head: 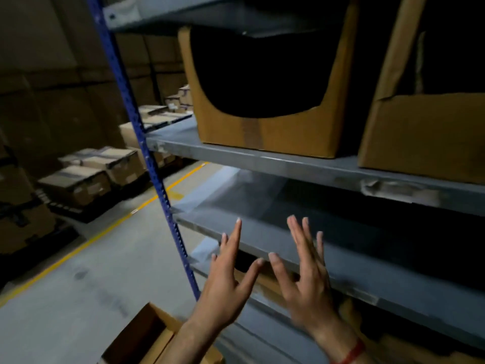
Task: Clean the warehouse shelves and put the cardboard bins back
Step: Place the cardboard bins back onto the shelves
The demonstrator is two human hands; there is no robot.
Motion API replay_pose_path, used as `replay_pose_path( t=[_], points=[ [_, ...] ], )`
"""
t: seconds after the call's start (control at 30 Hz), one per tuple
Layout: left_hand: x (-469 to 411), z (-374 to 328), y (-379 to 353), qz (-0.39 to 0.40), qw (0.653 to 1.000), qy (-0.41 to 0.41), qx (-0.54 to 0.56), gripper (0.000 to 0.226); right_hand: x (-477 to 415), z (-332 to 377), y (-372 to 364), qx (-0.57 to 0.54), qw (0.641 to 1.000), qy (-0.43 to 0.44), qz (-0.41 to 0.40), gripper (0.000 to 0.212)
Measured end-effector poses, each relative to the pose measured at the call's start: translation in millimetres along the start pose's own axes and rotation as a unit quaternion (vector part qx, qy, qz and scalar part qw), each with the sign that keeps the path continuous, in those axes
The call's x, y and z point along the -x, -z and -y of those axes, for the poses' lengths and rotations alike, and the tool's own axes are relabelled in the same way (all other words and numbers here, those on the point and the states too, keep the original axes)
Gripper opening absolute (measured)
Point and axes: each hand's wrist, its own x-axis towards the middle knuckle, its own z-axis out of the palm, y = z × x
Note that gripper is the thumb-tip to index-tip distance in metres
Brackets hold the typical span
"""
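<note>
hidden: right cardboard bin (420, 132) cut off by frame; bin insides black; right hand (307, 279) blurred
hands: left hand (225, 282) and right hand raised, fingers straight and spread, holding nothing; contact with middle shelf (367, 274) cannot tell
bins: cut-front cardboard bin (262, 135) on upper shelf (288, 164), beside right bin
edges: hands at middle shelf's front lip; blue upright (157, 166) left; open carton (147, 334) below

Matt brown cardboard bins (265, 137) on smooth grey metal shelves (301, 166).

Left hand (226, 279) raised, fingers straight, spread; right hand (305, 282) alongside, likewise; both grips empty.
</note>
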Motion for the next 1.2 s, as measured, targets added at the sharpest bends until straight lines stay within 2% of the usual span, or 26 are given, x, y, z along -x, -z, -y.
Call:
replay_pose_path(
  t=[0.13,0.27,0.67,0.83,0.97,1.2],
  points=[
    [-20.2,-33.5,-10.5,0.005,0.997,-0.074,-0.027,0.081,-8.3,3.4,34.3,0.132,0.99,0.02,-0.037,0.071],
    [-40.7,-68.4,-28.3,0.01,0.987,-0.146,-0.061,0.081,-14.0,1.8,83.8,0.211,0.975,0.008,-0.069,0.073],
    [-75.4,-202.1,-111.0,0.032,0.94,-0.289,-0.178,0.083,-17.1,-26.9,265.8,0.446,0.888,-0.005,-0.112,0.082],
    [-72.4,-244.4,-160.9,0.039,0.933,-0.308,-0.18,0.082,-16.6,-42.4,320.4,0.457,0.878,-0.007,-0.141,0.082],
    [-66.4,-271.6,-198.1,0.033,0.941,-0.286,-0.178,0.08,-8.9,-66.4,358.9,0.466,0.875,-0.018,-0.131,0.082],
    [-52.5,-314.9,-252.9,-0.062,0.934,-0.311,-0.167,0.077,5.2,-94.6,416.0,0.456,0.877,0.009,-0.149,0.083]
  ],
)
